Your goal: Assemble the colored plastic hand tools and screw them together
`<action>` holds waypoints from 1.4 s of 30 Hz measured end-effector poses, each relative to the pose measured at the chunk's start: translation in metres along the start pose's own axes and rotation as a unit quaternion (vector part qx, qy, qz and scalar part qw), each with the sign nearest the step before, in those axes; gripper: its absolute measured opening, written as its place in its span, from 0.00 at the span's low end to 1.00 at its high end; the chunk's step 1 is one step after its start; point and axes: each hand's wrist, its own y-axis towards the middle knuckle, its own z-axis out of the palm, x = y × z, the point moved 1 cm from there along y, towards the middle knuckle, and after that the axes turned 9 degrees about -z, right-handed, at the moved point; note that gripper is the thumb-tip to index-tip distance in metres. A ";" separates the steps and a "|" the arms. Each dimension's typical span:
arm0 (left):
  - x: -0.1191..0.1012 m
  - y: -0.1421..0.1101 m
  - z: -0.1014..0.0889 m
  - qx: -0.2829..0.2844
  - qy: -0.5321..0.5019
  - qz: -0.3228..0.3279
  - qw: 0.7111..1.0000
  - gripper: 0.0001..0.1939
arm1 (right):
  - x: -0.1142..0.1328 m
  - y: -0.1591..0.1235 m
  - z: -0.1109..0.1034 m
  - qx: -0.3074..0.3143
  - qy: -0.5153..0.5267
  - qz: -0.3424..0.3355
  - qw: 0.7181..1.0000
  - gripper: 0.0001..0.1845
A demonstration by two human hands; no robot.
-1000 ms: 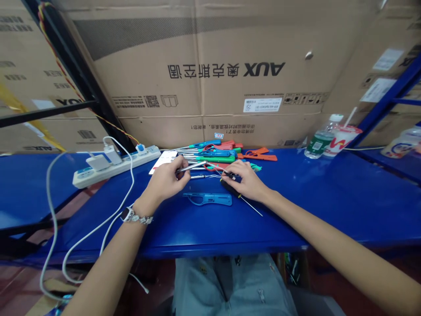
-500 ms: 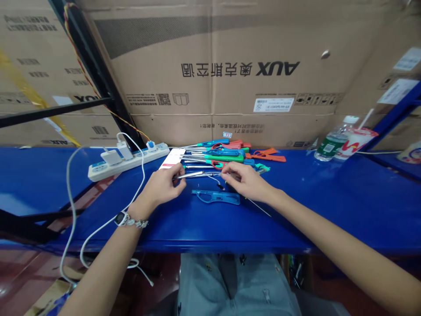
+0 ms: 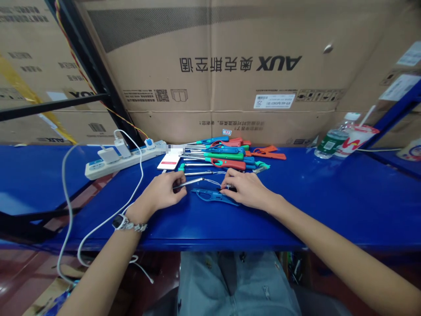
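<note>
My left hand [image 3: 166,191] is closed on a thin metal lighter tube [image 3: 192,182], pinched between thumb and fingers. White wires [image 3: 212,181] run from the tube's right end towards a small black part [image 3: 230,188], which my right hand [image 3: 248,189] grips in its fingertips. Just below lies an empty blue lighter shell half [image 3: 213,196], its right end close to my right hand. Another metal tube [image 3: 199,173] with wires lies behind the held one. Beyond it is a pile of long-nosed lighters with blue, green and red handles [image 3: 228,163].
A white card [image 3: 170,160] and a white power strip [image 3: 125,163] with plugs and cables [image 3: 141,173] lie left of the pile. Orange handle pieces [image 3: 268,153] are at its right. A bottle [image 3: 329,142] and a cup [image 3: 357,138] stand further right, before a large carton [image 3: 230,35].
Both hands have come slightly nearer the table's front edge, with the tube and wires. My right hand has taken up the black part that hung loose. The screwdriver blade no longer shows.
</note>
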 end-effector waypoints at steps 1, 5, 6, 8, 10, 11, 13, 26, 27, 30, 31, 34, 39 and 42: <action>-0.003 -0.001 0.000 -0.014 0.002 0.022 1.000 0.06 | 0.000 0.000 0.000 0.002 -0.002 -0.003 1.000 0.09; -0.025 -0.005 0.001 -0.067 -0.023 0.144 0.987 0.16 | -0.001 -0.001 0.000 0.009 -0.007 -0.009 1.000 0.09; -0.031 -0.005 0.003 -0.046 -0.034 0.176 0.983 0.14 | -0.001 0.000 -0.001 0.008 -0.005 -0.012 1.000 0.08; -0.041 -0.005 0.011 0.004 -0.049 0.218 0.975 0.09 | -0.002 0.000 -0.002 0.002 0.003 -0.016 1.000 0.08; -0.046 -0.004 0.019 0.039 -0.063 0.234 0.969 0.10 | -0.002 0.000 -0.003 -0.004 0.016 -0.016 1.000 0.07; -0.048 -0.002 0.023 0.048 -0.068 0.235 0.968 0.12 | -0.002 0.000 -0.003 -0.006 0.024 -0.016 1.000 0.07; -0.050 -0.001 0.028 0.054 -0.068 0.230 0.969 0.14 | -0.002 -0.001 -0.003 -0.005 0.037 -0.021 0.999 0.06; -0.053 0.010 0.040 0.048 0.022 0.259 0.965 0.16 | -0.007 0.004 -0.013 -0.016 0.030 0.025 0.999 0.05; -0.054 0.011 0.042 0.042 0.023 0.254 0.966 0.16 | -0.007 0.004 -0.013 -0.016 0.031 0.022 0.999 0.05; -0.058 0.012 0.047 0.023 0.015 0.235 0.972 0.15 | -0.008 0.003 -0.010 -0.016 0.032 0.014 0.999 0.04; -0.059 0.011 0.047 0.018 0.015 0.229 0.973 0.15 | -0.008 0.002 -0.009 -0.017 0.033 0.012 0.999 0.04; -0.063 0.009 0.049 0.007 0.027 0.221 0.975 0.15 | -0.008 0.001 -0.006 -0.023 0.035 0.007 0.999 0.04; -0.068 0.006 0.048 -0.004 0.045 0.225 0.973 0.17 | -0.005 0.004 -0.005 -0.028 0.040 -0.016 0.999 0.04; -0.067 0.006 0.049 -0.009 0.045 0.219 0.975 0.16 | -0.003 0.002 0.000 -0.036 0.049 -0.030 0.998 0.04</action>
